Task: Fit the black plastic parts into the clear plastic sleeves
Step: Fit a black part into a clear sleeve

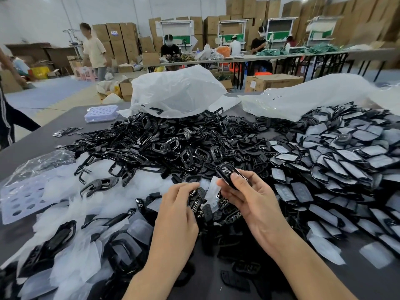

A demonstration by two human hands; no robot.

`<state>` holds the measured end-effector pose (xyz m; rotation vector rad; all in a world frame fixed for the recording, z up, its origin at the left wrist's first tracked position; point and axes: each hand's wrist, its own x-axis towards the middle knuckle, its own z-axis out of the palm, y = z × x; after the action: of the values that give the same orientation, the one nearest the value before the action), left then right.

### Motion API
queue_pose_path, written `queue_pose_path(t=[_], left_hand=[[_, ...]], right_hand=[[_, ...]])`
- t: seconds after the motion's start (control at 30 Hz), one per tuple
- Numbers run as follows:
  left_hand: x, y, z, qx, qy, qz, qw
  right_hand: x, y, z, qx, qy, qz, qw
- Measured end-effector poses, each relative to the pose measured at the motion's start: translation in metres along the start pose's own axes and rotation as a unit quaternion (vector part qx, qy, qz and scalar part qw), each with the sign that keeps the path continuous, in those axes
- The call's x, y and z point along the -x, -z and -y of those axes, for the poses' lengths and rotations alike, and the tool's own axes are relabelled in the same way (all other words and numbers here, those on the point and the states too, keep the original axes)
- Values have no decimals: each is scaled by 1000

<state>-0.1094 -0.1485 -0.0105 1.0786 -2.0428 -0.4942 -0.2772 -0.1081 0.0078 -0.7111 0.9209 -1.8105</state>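
My right hand (249,195) holds a glossy black key-shell part (225,172) upright between thumb and fingers, just above the table. My left hand (179,204) reaches down with curled fingers onto small black button pads (195,199) beside a clear plastic sleeve (213,189) that lies between the two hands; whether it grips a pad I cannot tell. A big heap of loose black frames (155,144) lies behind the hands. Clear sleeves (71,204) are scattered to the left. Black parts in sleeves (337,167) are piled on the right.
Two large white plastic bags (173,89) lie at the far side of the dark table (36,141). A perforated clear tray (18,198) sits at the left, a small clear box (101,113) further back. People work at long tables beyond, before stacked cartons.
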Motion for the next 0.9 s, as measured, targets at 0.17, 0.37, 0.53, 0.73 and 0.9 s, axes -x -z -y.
queue_pose_path(t=[0.17,0.37,0.53,0.73,0.9], left_hand=[[2,-2,-8,-34,-86,5,996],[2,0,-8,7,-92,-66,994],[1,1,-12,53,-96,-57,992],[1,-1,-22,265,40,-32,963],[-4,0,-20,320,71,-87,941]], right_hand=[[2,0,2,-25,-17,8,1000],[1,0,-1,-19,-19,14,1000],[0,5,1,98,27,-26,995],[3,4,1,148,14,-16,989],[8,-5,-4,160,-5,58,985]])
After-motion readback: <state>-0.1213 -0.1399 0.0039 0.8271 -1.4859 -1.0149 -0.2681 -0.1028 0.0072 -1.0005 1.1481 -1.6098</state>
